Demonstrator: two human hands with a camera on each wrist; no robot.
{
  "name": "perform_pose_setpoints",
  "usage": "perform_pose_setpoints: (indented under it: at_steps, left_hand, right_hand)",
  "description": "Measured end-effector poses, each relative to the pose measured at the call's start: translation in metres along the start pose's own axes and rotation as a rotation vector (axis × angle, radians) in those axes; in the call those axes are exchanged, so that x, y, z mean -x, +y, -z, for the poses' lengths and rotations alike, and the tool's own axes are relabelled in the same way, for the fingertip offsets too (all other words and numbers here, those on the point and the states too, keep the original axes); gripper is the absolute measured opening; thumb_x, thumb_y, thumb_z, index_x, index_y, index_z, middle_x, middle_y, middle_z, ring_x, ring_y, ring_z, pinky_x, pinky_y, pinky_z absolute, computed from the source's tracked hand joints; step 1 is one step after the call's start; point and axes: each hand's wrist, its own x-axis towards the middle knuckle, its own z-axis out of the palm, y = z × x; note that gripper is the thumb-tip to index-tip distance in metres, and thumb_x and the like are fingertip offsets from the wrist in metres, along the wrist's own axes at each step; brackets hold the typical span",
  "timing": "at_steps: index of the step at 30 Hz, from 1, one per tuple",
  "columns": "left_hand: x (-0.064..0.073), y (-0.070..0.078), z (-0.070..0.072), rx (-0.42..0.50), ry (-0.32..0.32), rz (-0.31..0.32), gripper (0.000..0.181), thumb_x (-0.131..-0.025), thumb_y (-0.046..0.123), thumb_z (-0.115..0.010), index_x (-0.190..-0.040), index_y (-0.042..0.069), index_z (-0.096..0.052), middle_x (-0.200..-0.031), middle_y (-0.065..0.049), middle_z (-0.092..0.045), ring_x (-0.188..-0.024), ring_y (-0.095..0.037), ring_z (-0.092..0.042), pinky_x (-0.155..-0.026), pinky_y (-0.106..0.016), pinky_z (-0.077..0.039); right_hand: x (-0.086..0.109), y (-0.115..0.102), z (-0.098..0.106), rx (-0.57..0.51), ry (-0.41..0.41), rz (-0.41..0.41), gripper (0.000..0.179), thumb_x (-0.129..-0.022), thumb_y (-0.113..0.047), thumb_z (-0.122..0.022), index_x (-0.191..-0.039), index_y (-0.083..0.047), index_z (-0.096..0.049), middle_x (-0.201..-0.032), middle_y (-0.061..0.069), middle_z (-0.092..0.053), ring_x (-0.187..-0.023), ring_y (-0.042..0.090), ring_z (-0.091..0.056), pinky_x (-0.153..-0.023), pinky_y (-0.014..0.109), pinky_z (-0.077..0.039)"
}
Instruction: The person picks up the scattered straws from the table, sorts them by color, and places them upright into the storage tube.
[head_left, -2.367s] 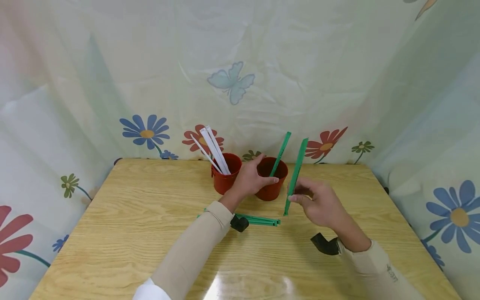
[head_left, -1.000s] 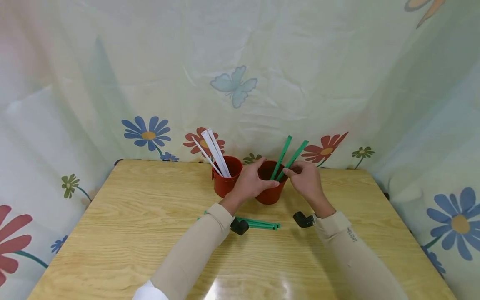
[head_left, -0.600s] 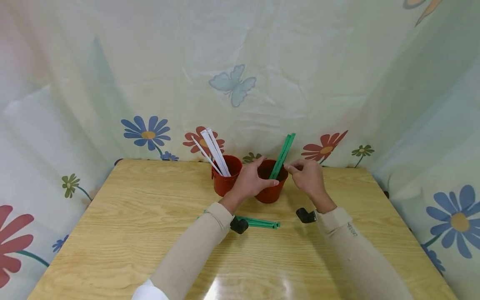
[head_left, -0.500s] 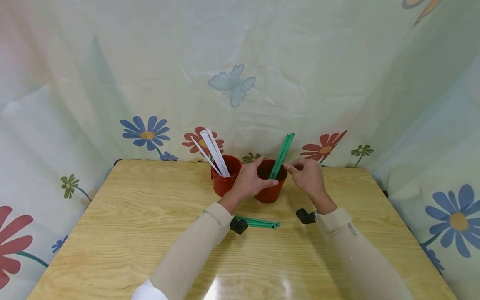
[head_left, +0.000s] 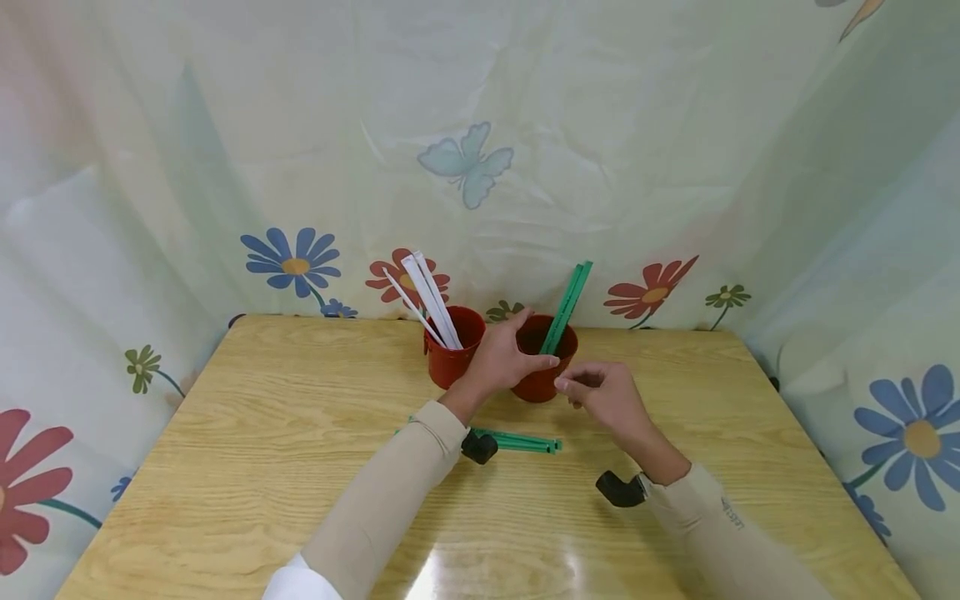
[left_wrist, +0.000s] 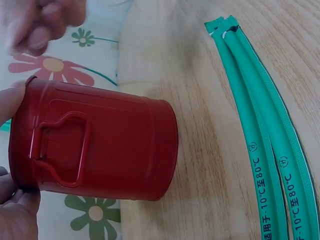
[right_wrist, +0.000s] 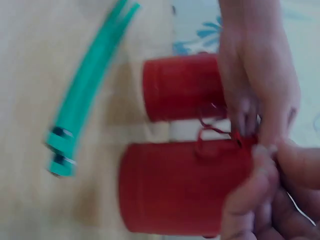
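Note:
My left hand grips the rim of the right-hand red bucket, thumb on the near side and fingers toward the back. Two green wrapped straws lean to the right inside that bucket. Just right of and in front of it, my right hand has its thumb and fingers loosely curled, holding nothing. Printed green wrapped straws lie on the table, partly hidden by the left forearm in the head view. In the left wrist view the bucket shows its wire handle.
A second red bucket with several white wrapped straws stands close on the left. Behind both buckets hangs a flowered curtain along the back edge of the wooden table.
My right hand put a green wrapped straw in the right bucket beside the other one. It let go, then moved down and toward me. My left hand stayed on the rim.

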Motion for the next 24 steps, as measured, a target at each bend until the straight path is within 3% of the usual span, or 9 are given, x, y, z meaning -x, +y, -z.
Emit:
perform_pose_setpoints:
  at_steps: [5,8,16,21,24]
  left_hand:
    - [0.001,0.001,0.001,0.005,0.004,0.005,0.090,-0.088,0.033,-0.085,-0.161,0.010,-0.038,-0.151,-0.012,-0.060,-0.133,-0.028,-0.060,-0.110,-0.042,-0.055]
    - [0.002,0.002,0.001,-0.002,0.003,0.009,0.089,-0.088,0.033,-0.085,-0.161,0.011,-0.040,-0.150,-0.010,-0.061,-0.131,-0.026,-0.061,-0.109,-0.042,-0.055]
    - [0.003,0.004,-0.001,-0.007,-0.002,0.031,0.090,-0.088,0.035,-0.084,-0.162,0.011,-0.038,-0.155,-0.009,-0.057,-0.135,-0.025,-0.059,-0.109,-0.042,-0.055]
    - [0.002,0.004,-0.002,-0.005,-0.007,0.025,0.091,-0.089,0.036,-0.084,-0.163,0.011,-0.036,-0.158,-0.010,-0.053,-0.140,-0.027,-0.056,-0.111,-0.043,-0.054]
    - [0.002,0.003,-0.001,-0.005,-0.005,0.033,0.091,-0.089,0.035,-0.084,-0.163,0.011,-0.036,-0.159,-0.011,-0.052,-0.141,-0.029,-0.055,-0.112,-0.044,-0.053]
  right_hand:
    - [0.011,0.012,-0.023,0.129,-0.225,0.136,0.010,-0.095,-0.004,-0.073,-0.099,0.003,-0.078,-0.092,0.014,-0.077,-0.079,0.012,-0.068,-0.070,0.024,-0.057]
    - [0.012,0.016,-0.040,0.279,-0.327,0.232,0.010,-0.091,-0.001,-0.075,-0.100,-0.001,-0.079,-0.093,0.007,-0.078,-0.081,0.008,-0.067,-0.072,0.022,-0.057]
    - [0.012,0.017,-0.070,0.592,-0.448,0.428,0.023,-0.082,0.012,-0.071,-0.083,-0.011,-0.073,-0.077,-0.004,-0.065,-0.072,0.007,-0.055,-0.066,0.022,-0.048]
    - [0.019,0.010,-0.074,0.825,-0.532,0.452,0.023,-0.083,0.009,-0.073,-0.098,-0.008,-0.071,-0.090,0.001,-0.068,-0.084,0.015,-0.064,-0.076,0.030,-0.057]
    - [0.024,0.006,-0.071,0.911,-0.585,0.476,0.024,-0.084,0.005,-0.077,-0.103,-0.007,-0.070,-0.095,0.003,-0.067,-0.089,0.019,-0.065,-0.079,0.031,-0.057]
